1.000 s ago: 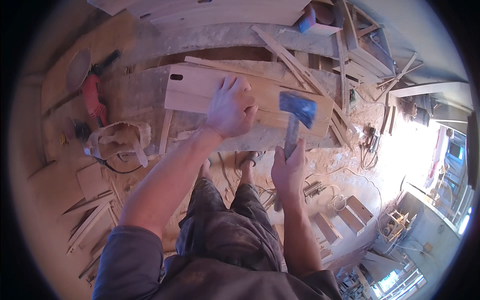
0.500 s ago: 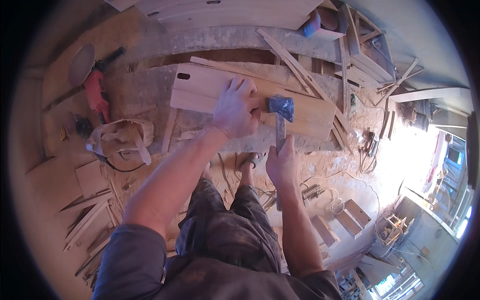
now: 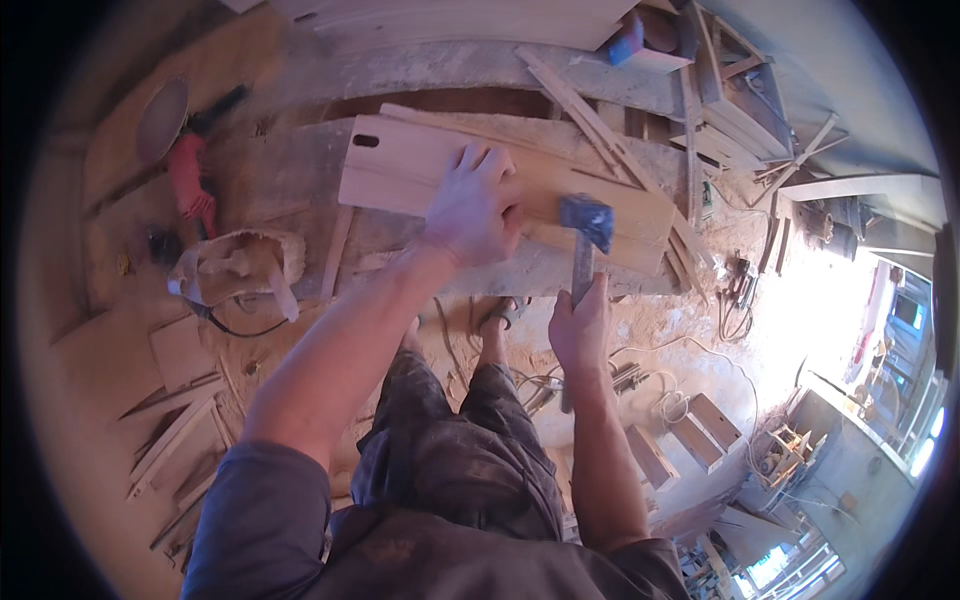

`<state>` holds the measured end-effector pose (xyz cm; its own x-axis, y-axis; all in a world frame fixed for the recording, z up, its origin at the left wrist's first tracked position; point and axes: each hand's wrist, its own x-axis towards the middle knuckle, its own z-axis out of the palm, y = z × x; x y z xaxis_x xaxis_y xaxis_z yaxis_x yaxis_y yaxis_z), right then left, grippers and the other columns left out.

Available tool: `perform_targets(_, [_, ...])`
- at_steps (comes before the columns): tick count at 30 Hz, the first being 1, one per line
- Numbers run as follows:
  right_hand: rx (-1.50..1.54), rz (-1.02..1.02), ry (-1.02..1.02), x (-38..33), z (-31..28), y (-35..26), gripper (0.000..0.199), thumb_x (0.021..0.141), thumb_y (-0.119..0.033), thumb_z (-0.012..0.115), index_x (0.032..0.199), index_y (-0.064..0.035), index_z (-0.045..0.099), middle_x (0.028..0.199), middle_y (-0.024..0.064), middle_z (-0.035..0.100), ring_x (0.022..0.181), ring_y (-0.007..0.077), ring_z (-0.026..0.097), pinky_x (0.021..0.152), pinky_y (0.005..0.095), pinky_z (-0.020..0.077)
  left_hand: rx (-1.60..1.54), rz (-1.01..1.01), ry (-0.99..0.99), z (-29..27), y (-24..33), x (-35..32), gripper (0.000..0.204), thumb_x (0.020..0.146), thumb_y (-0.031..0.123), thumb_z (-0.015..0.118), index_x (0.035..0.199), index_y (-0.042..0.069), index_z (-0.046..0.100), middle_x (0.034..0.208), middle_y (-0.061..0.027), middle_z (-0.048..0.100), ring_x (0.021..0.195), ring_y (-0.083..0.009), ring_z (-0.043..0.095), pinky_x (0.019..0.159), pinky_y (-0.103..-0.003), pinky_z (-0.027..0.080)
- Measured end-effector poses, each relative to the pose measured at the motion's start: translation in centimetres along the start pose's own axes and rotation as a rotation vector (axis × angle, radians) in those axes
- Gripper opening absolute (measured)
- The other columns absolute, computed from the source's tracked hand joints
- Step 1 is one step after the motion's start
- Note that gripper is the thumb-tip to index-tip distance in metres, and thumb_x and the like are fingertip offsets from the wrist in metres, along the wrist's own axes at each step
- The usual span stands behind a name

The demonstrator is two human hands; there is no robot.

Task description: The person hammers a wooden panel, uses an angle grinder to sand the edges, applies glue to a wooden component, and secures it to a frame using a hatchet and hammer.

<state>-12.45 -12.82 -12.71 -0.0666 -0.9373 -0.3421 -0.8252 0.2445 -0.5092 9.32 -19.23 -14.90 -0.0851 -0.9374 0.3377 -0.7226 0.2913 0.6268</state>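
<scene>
Pale, flat, oblong wooden board (image 3: 545, 190) under hand work, seen from above; clock directions are taken from its centre, with twelve o'clock at the top. The board lies aslant on a grey, dust-covered workbench (image 3: 290, 165), its dark oval slot (image 3: 366, 141) toward ten o'clock. The left hand (image 3: 470, 208) rests on the board's middle, fingers bent; whether it pinches anything cannot be told. The right hand (image 3: 579, 325), at five o'clock, is closed around the grey handle of a blue-headed hammer (image 3: 586, 228), whose head appears over the board toward four o'clock; contact cannot be judged. Narrow, pale wooden strips (image 3: 582, 112) lie at two o'clock. At nine o'clock is a red power tool (image 3: 188, 180) bearing a round disc (image 3: 163, 120). Farther out, a large, pale wooden panel (image 3: 450, 25) occupies twelve o'clock, and oblong wooden boxes (image 3: 697, 443) stand at five o'clock.
</scene>
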Motion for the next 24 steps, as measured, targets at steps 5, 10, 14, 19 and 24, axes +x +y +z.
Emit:
perform_targets(5, [0.114, 0.072, 0.133, -0.7, -1.8, 0.2, 0.039, 0.094, -0.017, 0.064, 0.125, 0.001, 0.05, 0.095, 0.0346, 0.068, 0.094, 0.0563, 0.064, 0.081, 0.0606, 0.0485, 0.026, 0.008, 0.01, 0.4, -0.1, -0.1, 0.007, 0.072, 0.011, 0.07, 0.068, 0.007, 0.066, 0.1, -0.0099, 0.055, 0.104, -0.0335, 0.052, 0.093, -0.048, 0.043])
perform_targets(10, [0.023, 0.086, 0.042, 0.7, -4.2, 2.0, 0.039, 0.092, -0.014, 0.067, 0.124, 0.0032, 0.051, 0.096, 0.0322, 0.067, 0.093, 0.0522, 0.065, 0.082, 0.0559, 0.0491, 0.03, 0.021, 0.03, 0.1, 0.0, 0.0, 0.004, 0.072, 0.008, 0.069, 0.069, 0.007, 0.067, 0.1, -0.0099, 0.055, 0.103, -0.0325, 0.053, 0.091, -0.048, 0.043])
perform_targets(14, [0.093, 0.122, 0.165, 0.9, -4.0, 4.7, 0.036, 0.092, -0.013, 0.065, 0.121, 0.0035, 0.051, 0.093, 0.0331, 0.067, 0.092, 0.0544, 0.065, 0.079, 0.0573, 0.0489, 0.036, 0.03, 0.006, 0.2, 0.3, 0.1, 0.005, 0.072, 0.007, 0.069, 0.068, 0.007, 0.066, 0.1, -0.0097, 0.055, 0.103, -0.0319, 0.053, 0.09, -0.048, 0.044])
perform_targets(19, [0.126, 0.186, 0.194, 1.4, -5.3, 5.8, 0.036, 0.091, -0.015, 0.065, 0.119, 0.0049, 0.054, 0.095, 0.0308, 0.067, 0.093, 0.0509, 0.067, 0.081, 0.0545, 0.0502, 0.052, 0.046, 0.024, 0.0, -0.1, -0.1, 0.004, 0.073, 0.007, 0.068, 0.069, 0.007, 0.066, 0.1, -0.0094, 0.055, 0.102, -0.032, 0.053, 0.09, -0.048, 0.043])
perform_targets(24, [0.19, 0.101, 0.166, 2.8, -4.9, 11.8, 0.023, 0.089, -0.011, 0.067, 0.104, -0.0006, 0.053, 0.071, 0.0076, 0.056, 0.052, 0.0173, 0.056, 0.047, 0.0353, 0.0467, 0.02, 0.041, 0.005, -0.1, -0.3, -0.2, 0.01, 0.075, 0.007, 0.07, 0.07, 0.004, 0.062, 0.104, -0.0107, 0.058, 0.106, -0.0333, 0.054, 0.094, -0.048, 0.043])
